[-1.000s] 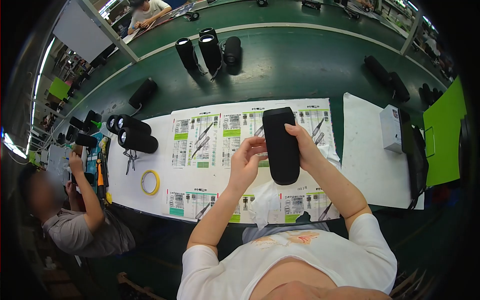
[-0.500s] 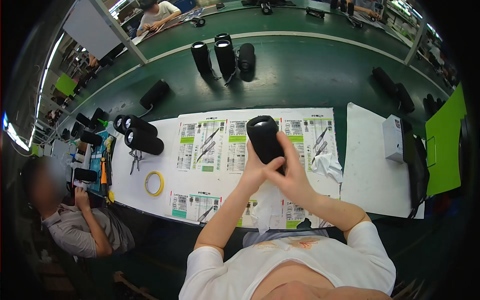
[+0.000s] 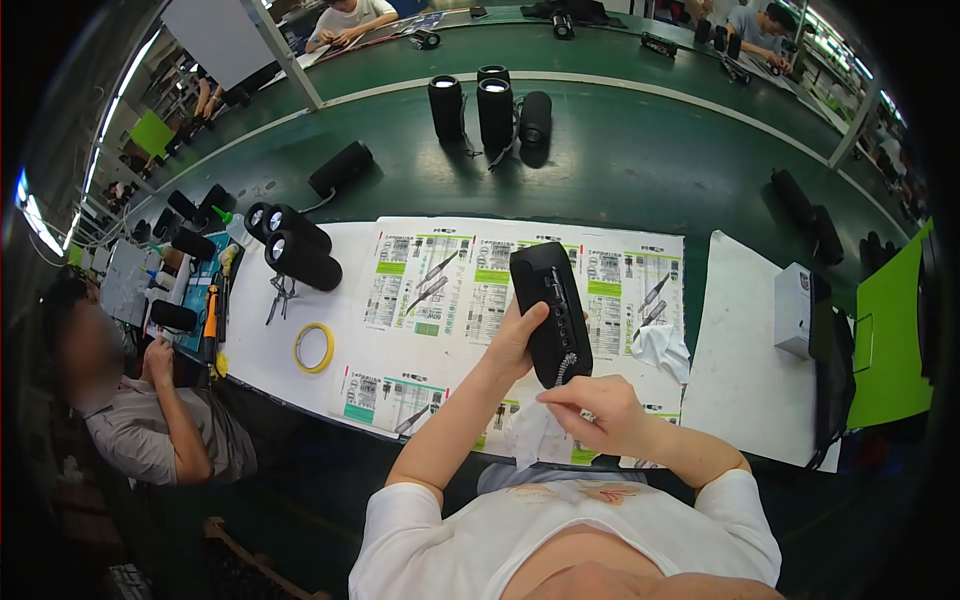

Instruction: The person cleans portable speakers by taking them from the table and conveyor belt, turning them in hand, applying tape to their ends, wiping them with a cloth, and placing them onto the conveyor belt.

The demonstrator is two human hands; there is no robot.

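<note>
A black cylindrical portable speaker is tilted over the printed sheets, its side with a column of ports and buttons facing up. My left hand is wrapped round its left side, the thumb lying on the body. A grey braided strap hangs from the speaker's lower end. My right hand is just below that end, thumb and forefinger pinched at the strap's lower part; the exact grip is small in view. Beneath my hands, a white cloth lies at the table's front edge.
Several speakers stand or lie on the green bench and at the left. A yellow tape roll lies left, a crumpled white cloth right. A white box stands by a green bin. A co-worker sits at left.
The speaker has been turned so its port side shows, with the strap at its lower end. My right hand has moved off the body down to the strap. The camera view has shifted slightly.
</note>
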